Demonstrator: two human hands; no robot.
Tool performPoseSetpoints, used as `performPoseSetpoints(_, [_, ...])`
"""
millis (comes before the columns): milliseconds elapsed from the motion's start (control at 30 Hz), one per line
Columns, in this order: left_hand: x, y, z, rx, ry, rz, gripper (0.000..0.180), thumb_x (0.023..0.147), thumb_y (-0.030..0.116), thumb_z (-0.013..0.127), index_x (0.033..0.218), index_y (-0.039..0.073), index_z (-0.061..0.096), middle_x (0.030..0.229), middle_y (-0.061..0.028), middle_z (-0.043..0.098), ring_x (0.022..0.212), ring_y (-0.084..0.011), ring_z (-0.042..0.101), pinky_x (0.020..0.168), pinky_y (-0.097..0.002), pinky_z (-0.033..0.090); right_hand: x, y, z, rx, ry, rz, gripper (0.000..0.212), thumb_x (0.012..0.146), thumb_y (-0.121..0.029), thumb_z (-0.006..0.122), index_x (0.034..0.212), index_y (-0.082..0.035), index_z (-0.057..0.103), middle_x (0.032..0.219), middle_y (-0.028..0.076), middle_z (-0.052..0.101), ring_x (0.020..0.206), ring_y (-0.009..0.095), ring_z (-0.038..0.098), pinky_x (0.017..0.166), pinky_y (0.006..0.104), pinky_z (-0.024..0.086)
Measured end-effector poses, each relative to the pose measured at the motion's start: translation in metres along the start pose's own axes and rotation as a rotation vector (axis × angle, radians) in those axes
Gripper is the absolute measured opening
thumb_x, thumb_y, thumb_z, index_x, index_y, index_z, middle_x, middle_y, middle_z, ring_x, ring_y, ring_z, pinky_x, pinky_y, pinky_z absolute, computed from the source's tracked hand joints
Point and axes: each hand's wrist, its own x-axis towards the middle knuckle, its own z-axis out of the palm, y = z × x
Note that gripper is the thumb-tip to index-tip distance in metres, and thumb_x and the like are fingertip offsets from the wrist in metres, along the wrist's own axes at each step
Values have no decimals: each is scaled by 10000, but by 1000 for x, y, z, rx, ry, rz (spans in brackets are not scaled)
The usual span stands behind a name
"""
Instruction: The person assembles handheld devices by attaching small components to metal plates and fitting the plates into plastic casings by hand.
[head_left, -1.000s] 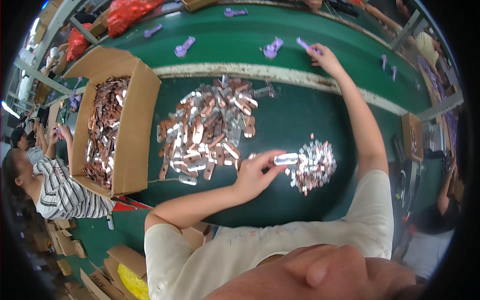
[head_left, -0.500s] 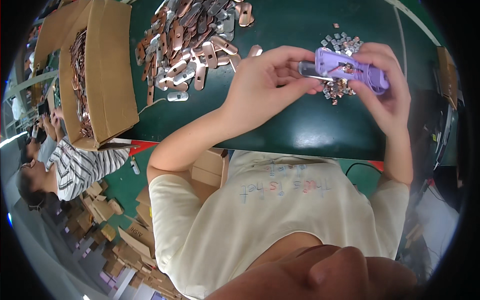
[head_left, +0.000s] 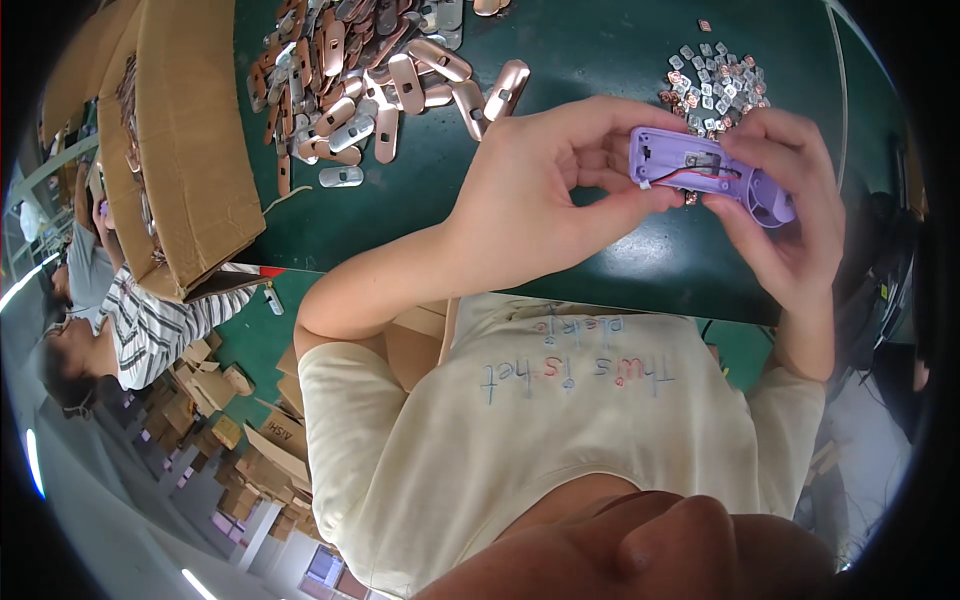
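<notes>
We have a purple casing (head_left: 683, 163) of smooth, matt plastic, a long rounded trough that ends at the right in a ring; inside its open face lie a small metal-grey part and thin red and dark wires (head_left: 715, 172). It is up over the right part of the counter (head_left: 590, 50), nearer than a loose scatter of bits (head_left: 715, 80), tiny squarish chips in silver and copper tones. The counter is dark green and smooth, with a soft sheen along its near side. To the far left we see a heap of plates (head_left: 380, 90), oblong with rounded ends, some coppery, some silvery, many pierced by a small hole; left of them stands a brown cardboard box (head_left: 200, 140). Our hands both hold the casing: the left hand (head_left: 560, 185) has its fingers bent around the left end, thumb along the near edge, while the right hand (head_left: 795, 200) curls about the ringed end, thumb below and fingers above. What the left fingers touch behind the casing we cannot tell.
</notes>
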Motion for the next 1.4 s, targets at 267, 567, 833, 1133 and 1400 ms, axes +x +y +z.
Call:
performPoseSetpoints(267, [-1,2,-4,-91,-21,-64,300,845,-49,533,1139,-87,486,1027,-189,598,886,-214,631,771,-280,522,0,0,-2,-9,-84,25,371,662,9,698,1003,35,553,991,169,531,871,236,536,744,291,436])
performPoseSetpoints(567, [-3,-12,7,176,168,57,185,844,-25,552,1020,-73,521,931,-136,618,799,-163,633,704,-231,507,-8,-5,21,421,58,452,311,700,-42,704,966,10,550,905,63,557,771,125,548,699,210,432])
performPoseSetpoints(833, [7,-37,0,468,330,264,140,725,24,673,832,1,586,698,-38,539,600,-106,553,577,-212,461,-14,0,31,415,129,444,250,719,9,658,936,3,534,854,18,543,758,73,521,670,184,424])
performPoseSetpoints(1133, [13,-9,-28,466,298,21,170,824,87,629,949,-20,584,919,-61,594,790,-85,573,647,-203,464,49,42,11,361,-152,675,250,709,-77,682,922,-54,554,844,-5,549,725,55,499,626,191,406])
performPoseSetpoints(1400, [5,-5,-50,1250,274,183,162,739,114,667,811,4,573,721,-127,566,693,-281,582,625,-367,465,194,275,-56,782,592,678,92,814,-73,583,885,-16,594,842,106,578,775,180,569,648,281,507])
